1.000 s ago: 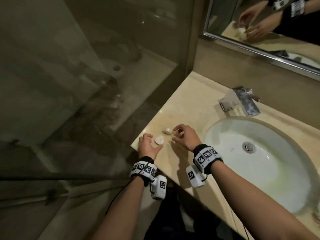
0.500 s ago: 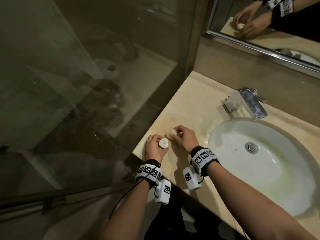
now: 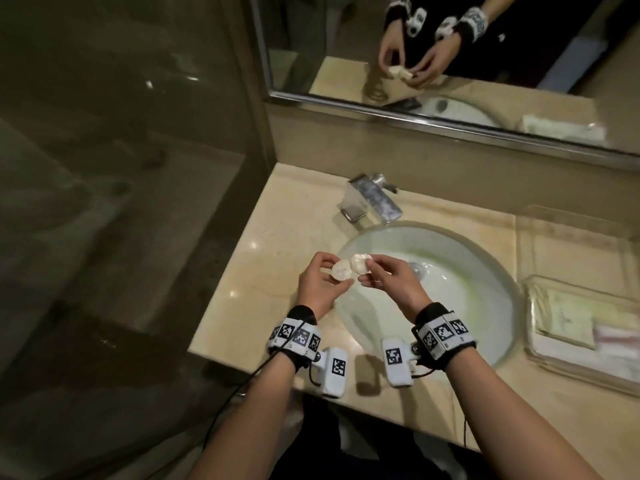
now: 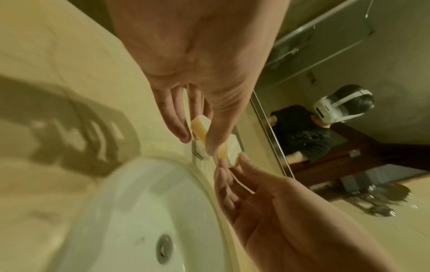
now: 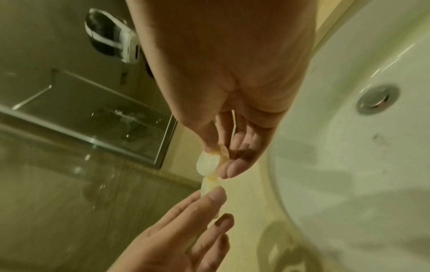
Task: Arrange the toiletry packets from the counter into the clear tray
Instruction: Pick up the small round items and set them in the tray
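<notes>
My left hand (image 3: 336, 273) pinches a round white soap packet (image 3: 341, 270), and my right hand (image 3: 367, 270) pinches a second round white packet (image 3: 360, 263). The two packets touch edge to edge in the air over the left rim of the sink. In the left wrist view the left-hand packet (image 4: 200, 126) sits between thumb and fingers, with the other packet (image 4: 233, 153) just below it. The right wrist view shows the right-hand packet (image 5: 207, 163) above the left-hand packet (image 5: 207, 185). The clear tray (image 3: 554, 362) stands on the counter right of the sink and holds flat packets (image 3: 561, 317).
The white sink (image 3: 460, 292) lies under and right of my hands, with a chrome faucet (image 3: 372, 199) behind it. A second clear tray (image 3: 519, 237) stands behind the first. A mirror (image 3: 450, 46) runs along the back wall. A glass shower wall (image 3: 138, 168) borders the counter's left end.
Both hands picked the two packets up off the counter's left end and carried them up and rightward to the sink rim. The head view swung right, bringing the trays into sight.
</notes>
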### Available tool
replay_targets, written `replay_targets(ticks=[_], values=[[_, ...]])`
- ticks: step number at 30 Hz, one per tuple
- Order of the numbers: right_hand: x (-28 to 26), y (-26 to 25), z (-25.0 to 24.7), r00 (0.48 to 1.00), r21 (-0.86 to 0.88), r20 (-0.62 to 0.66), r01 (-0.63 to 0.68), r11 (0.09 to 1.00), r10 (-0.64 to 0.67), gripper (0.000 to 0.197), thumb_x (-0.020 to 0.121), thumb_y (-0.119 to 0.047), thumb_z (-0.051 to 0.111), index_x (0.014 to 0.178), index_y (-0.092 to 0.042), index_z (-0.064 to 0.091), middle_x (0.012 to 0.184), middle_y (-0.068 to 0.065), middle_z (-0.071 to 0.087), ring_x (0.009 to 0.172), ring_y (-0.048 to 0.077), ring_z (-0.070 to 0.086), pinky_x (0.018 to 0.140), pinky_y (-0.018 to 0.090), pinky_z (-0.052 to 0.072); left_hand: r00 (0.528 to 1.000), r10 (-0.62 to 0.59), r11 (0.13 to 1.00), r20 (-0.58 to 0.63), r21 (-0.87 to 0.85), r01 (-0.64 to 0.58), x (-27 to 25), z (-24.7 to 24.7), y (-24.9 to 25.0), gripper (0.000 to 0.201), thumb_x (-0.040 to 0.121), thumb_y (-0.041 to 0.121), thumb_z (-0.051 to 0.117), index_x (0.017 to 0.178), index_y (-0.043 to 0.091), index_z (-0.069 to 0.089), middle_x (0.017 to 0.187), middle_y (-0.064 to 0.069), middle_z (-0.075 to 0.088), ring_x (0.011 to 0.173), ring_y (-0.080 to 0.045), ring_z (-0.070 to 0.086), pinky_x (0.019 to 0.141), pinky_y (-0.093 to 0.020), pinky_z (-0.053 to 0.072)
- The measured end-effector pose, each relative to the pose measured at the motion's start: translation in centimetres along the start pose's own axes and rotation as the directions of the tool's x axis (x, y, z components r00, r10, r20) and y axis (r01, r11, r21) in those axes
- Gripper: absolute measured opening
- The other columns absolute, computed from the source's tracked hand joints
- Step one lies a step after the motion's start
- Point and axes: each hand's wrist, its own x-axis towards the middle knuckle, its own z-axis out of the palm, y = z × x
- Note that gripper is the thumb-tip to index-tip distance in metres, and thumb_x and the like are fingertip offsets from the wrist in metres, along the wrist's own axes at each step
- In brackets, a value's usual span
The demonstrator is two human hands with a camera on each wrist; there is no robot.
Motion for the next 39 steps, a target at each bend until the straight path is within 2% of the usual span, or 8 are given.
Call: replay_targets(ticks=[4, 13, 18, 21, 25, 30, 34, 39], values=[[-1.9, -0.2, -7.3, 0.997, 0.114, -0.074, 0.004, 0.993, 0.005, 0.028, 0.099, -0.011, 0.053, 0.119, 0.006, 0.062, 0.104, 0.019, 0.068, 0.081, 0.022, 0.069, 0.075, 0.024, 0.059, 0.986, 0.066, 0.997, 0.155, 0.017, -0.069, -0.3, 6.4, 2.7, 0.042, 0.068, 0.013, 0.082, 0.105, 0.02, 0.064, 0.103, -0.005, 0.068, 0.084, -0.02, 0.067, 0.074, -0.026, 0.056], [-7.9, 0.3, -23.2, 0.977, 0.332, -0.211, 0.087, 0.939, -0.016, 0.026, 0.094, -0.002, 0.059, 0.119, 0.004, 0.062, 0.111, 0.024, 0.07, 0.1, 0.032, 0.07, 0.089, 0.027, 0.057, 0.924, 0.157, 0.983, 0.349, 0.034, -0.18, -2.0, 22.0, 8.9, 0.045, 0.063, 0.019, 0.087, 0.102, 0.02, 0.065, 0.104, -0.003, 0.07, 0.082, -0.015, 0.065, 0.074, -0.027, 0.056], [-10.3, 1.0, -30.4, 0.953, 0.486, -0.301, 0.112, 0.867, 0.046, 0.026, 0.094, -0.004, 0.059, 0.119, -0.007, 0.064, 0.102, 0.015, 0.074, 0.086, 0.017, 0.073, 0.073, 0.02, 0.059, 0.878, 0.169, 0.982, 0.448, 0.004, -0.191, -3.0, 29.9, 10.7, 0.041, 0.066, 0.009, 0.085, 0.102, 0.013, 0.066, 0.097, -0.002, 0.069, 0.075, -0.005, 0.061, 0.07, -0.02, 0.054], [-11.1, 1.8, -34.2, 0.946, 0.533, -0.318, 0.129, 0.837, 0.057, 0.027, 0.093, -0.014, 0.06, 0.118, -0.004, 0.066, 0.11, 0.016, 0.073, 0.101, 0.021, 0.071, 0.09, 0.025, 0.056, 0.85, 0.122, 0.988, 0.512, 0.015, -0.151, -3.3, 33.9, 11.1, 0.042, 0.067, 0.006, 0.084, 0.103, 0.015, 0.066, 0.087, 0.0, 0.064, 0.068, -0.009, 0.059, 0.067, -0.025, 0.055], [-11.5, 2.6, -37.6, 0.89, 0.5, -0.439, 0.131, 0.856, 0.12, 0.025, 0.092, -0.017, 0.063, 0.11, 0.0, 0.068, 0.099, 0.013, 0.073, 0.082, 0.015, 0.07, 0.074, 0.018, 0.058, 0.826, 0.028, 0.995, 0.563, 0.062, -0.076, -3.7, 38.4, 11.2, 0.042, 0.068, 0.0, 0.081, 0.105, 0.012, 0.065, 0.09, -0.007, 0.061, 0.064, -0.013, 0.059, 0.061, -0.023, 0.056], [-11.1, 3.5, -40.3, 0.881, 0.47, -0.454, 0.11, 0.876, 0.133, 0.024, 0.091, -0.004, 0.063, 0.115, -0.007, 0.067, 0.111, 0.012, 0.073, 0.077, 0.018, 0.067, 0.071, 0.02, 0.058, 0.797, -0.09, 0.996, 0.598, 0.051, 0.074, -3.9, 41.6, 11.2, 0.044, 0.069, -0.005, 0.079, 0.105, 0.011, 0.062, 0.088, -0.009, 0.062, 0.081, -0.026, 0.063, 0.079, -0.043, 0.058], [-11.4, 4.0, -41.2, 0.91, 0.423, -0.408, 0.114, 0.899, 0.077, 0.038, 0.093, -0.004, 0.059, 0.129, -0.016, 0.061, 0.122, 0.002, 0.068, 0.1, 0.021, 0.07, 0.088, 0.031, 0.056, 0.773, -0.13, 0.99, 0.621, 0.038, 0.137, -3.7, 42.6, 11.2, 0.046, 0.071, -0.003, 0.078, 0.112, 0.011, 0.061, 0.098, -0.011, 0.065, 0.086, -0.024, 0.065, 0.078, -0.036, 0.057], [-10.9, 4.8, -41.9, 0.879, 0.485, -0.447, 0.085, 0.87, 0.164, 0.036, 0.089, -0.003, 0.065, 0.125, 0.001, 0.059, 0.117, 0.022, 0.069, 0.104, 0.03, 0.07, 0.097, 0.039, 0.054, 0.762, -0.14, 0.988, 0.632, 0.04, 0.147, -3.1, 43.1, 10.9, 0.04, 0.077, 0.001, 0.074, 0.114, 0.014, 0.062, 0.106, -0.016, 0.064, 0.085, -0.019, 0.068, 0.083, -0.035, 0.058]])
